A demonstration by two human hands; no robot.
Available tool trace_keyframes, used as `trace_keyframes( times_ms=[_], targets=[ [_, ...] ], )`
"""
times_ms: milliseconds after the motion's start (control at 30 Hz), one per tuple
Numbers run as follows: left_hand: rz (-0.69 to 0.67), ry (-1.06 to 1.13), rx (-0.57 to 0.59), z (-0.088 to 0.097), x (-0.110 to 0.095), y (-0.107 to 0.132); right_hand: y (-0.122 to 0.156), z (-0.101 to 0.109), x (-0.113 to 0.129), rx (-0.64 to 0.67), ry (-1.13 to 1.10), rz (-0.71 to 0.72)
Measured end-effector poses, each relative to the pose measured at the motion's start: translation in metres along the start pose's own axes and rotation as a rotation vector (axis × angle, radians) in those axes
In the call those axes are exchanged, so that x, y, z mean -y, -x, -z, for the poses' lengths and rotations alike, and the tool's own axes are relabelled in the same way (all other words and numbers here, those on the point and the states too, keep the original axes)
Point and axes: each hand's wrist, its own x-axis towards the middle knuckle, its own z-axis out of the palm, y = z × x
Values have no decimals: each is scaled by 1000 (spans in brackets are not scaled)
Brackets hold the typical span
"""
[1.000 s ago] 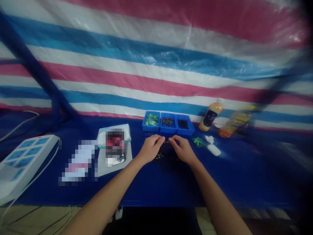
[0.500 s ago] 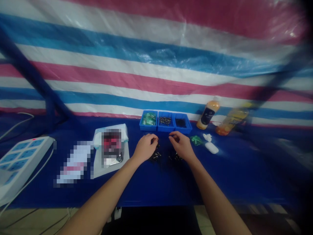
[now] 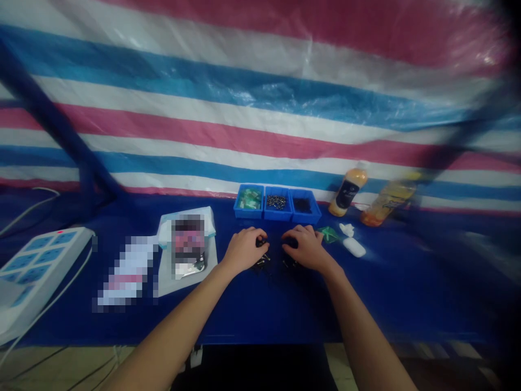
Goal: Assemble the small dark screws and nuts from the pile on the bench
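Note:
My left hand is low over a small pile of dark and shiny screw-like pieces on the blue table. Its fingers and thumb are curled in, with something dark between them that I cannot make out. Opposite it, my right hand bends over a second pile of small dark pieces, which it partly covers. Those fingertips are curled together too, and what they pinch is hidden. Behind the hands stand three blue bins: one with green-and-clear packets, one with shiny metal screws, one with black pieces.
On the right are a green wrapper, a white case, a crumpled tissue and two drink bottles, one upright, one tilted. To the left lie a blurred-out packet on white paper and a power strip.
My right hand has come down onto its pile and its fingers have bent. My left hand has shifted slightly down over its own pile. The view has moved a little.

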Motion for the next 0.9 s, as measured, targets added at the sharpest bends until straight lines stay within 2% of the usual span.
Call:
trace_keyframes(
  times_ms=[100, 233, 467, 567, 700, 800, 900],
  targets=[
    [1, -38, 17, 1, -2, 0, 0, -4, 13, 66, -34, 103],
    [-5, -60, 37, 3, -4, 0, 0, -10, 22, 74, -17, 185],
    [-14, -50, 26, 0, -1, 0, 0, -15, 23, 48, -27, 186],
    [-18, -35, 18, -2, 0, 0, -1, -13, 24, 47, -107, 163],
    [-33, 37, -48, -2, -3, -1, -4, -9, 21, -30, -247, 139],
    [-87, 84, -72, 2, -9, -1, -6, -9, 18, -75, -369, 184],
    [-152, 116, -46, 6, -14, 0, -6, -10, 17, -97, -474, 243]
  ],
)
